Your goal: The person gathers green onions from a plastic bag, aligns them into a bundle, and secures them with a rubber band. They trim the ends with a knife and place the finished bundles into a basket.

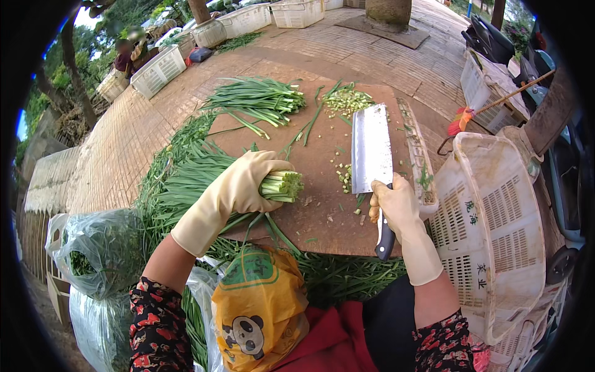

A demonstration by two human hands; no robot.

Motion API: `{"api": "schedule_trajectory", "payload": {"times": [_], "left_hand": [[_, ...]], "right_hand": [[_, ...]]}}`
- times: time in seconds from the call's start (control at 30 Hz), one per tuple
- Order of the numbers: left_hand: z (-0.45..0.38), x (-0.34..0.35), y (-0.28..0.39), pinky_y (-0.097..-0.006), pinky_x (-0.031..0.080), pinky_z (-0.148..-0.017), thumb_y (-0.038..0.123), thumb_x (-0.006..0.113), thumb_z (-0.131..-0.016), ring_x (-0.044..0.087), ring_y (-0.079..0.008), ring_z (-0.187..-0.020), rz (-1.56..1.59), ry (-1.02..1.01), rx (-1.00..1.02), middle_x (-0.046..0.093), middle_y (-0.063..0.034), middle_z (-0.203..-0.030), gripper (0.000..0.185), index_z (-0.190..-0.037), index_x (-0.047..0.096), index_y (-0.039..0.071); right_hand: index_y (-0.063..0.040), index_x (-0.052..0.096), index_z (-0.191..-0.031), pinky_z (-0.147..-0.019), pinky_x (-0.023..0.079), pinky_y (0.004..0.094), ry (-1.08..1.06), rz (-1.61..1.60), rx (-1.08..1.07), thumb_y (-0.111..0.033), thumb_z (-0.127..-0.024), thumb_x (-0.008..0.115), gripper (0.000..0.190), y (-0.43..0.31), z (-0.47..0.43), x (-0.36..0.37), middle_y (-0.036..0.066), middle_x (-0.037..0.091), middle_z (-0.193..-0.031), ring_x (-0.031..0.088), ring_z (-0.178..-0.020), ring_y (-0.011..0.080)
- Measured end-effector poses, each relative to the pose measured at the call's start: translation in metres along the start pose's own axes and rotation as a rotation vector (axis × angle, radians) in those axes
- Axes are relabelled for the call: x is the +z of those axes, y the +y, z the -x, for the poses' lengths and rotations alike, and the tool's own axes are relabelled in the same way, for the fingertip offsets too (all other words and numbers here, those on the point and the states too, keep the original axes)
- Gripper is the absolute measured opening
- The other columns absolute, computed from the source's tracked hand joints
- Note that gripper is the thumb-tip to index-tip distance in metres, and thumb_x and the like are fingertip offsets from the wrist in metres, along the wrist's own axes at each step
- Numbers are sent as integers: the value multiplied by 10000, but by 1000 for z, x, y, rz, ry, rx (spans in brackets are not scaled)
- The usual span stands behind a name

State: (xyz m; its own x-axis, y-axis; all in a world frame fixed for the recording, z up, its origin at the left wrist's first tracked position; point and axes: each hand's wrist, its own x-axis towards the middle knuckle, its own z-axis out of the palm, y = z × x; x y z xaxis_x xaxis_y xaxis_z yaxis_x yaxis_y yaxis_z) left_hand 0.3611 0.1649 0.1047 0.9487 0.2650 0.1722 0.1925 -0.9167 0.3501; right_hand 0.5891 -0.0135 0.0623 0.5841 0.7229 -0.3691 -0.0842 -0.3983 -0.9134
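My left hand (253, 181), in a cream rubber glove, grips a bundle of green leafy stalks (281, 186) near its cut ends. The long leaves trail left across the brown board (320, 218). In my gloved right hand (395, 204) is a cleaver (372, 144) with a dark handle, its broad blade pointing away from me over the board's right side. Chopped stem ends (348, 100) lie heaped beyond the blade, and a few more are scattered left of it. Another bunch of stalks (260, 100) rests at the board's far left.
Loose leaves pile along the board's left and near edges. At the right a white plastic crate (492, 237) stands tilted, bearing writing. Filled clear plastic bags (102, 251) sit at the left, and an orange bag (260, 302) before me. A person (124, 58) is far back left, near crates.
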Motion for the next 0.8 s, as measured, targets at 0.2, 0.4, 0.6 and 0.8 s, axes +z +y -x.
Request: {"api": "schedule_trajectory", "payload": {"times": [0.2, 0.4, 0.6, 0.8], "left_hand": [[-30, 3, -33, -400, 459, -800, 173, 786, -609, 591, -305, -914, -241, -183, 45, 612, -89, -936, 511, -1100, 651, 122], [-81, 19, -92, -366, 463, -794, 157, 750, -643, 616, -251, -945, -721, -185, 36, 631, -55, -973, 540, -1171, 637, 140], [-104, 17, -114, -618, 260, -1110, 256, 804, -651, 391, -273, -1362, -600, -136, -417, 509, -43, -1393, 850, -1418, 449, 170], [-39, 10, -72, -611, 241, -1129, 327, 849, -668, 265, -330, -1442, -684, -31, -395, 304, -98, -1558, 1094, -1540, 217, 135]], "right_hand": [[32, 562, -1042, -452, 497, 320, -7, 88, -30, -135, -949, 551, 192, 3, 2, -4, 78, 604, -660, 595, -474, 160], [13, 549, -1021, -447, 489, 312, 9, 97, -6, -125, -939, 551, 160, 1, -1, 1, 60, 574, -646, 571, -472, 157], [15, 540, -1036, -455, 501, 278, -9, -12, -160, -65, -900, 616, 175, 13, -28, 7, 64, 602, -713, 581, -508, 120], [23, 554, -1042, -500, 535, 288, -8, -30, -116, -84, -885, 660, 217, 22, -63, 8, 85, 648, -765, 603, -541, 122]]}}
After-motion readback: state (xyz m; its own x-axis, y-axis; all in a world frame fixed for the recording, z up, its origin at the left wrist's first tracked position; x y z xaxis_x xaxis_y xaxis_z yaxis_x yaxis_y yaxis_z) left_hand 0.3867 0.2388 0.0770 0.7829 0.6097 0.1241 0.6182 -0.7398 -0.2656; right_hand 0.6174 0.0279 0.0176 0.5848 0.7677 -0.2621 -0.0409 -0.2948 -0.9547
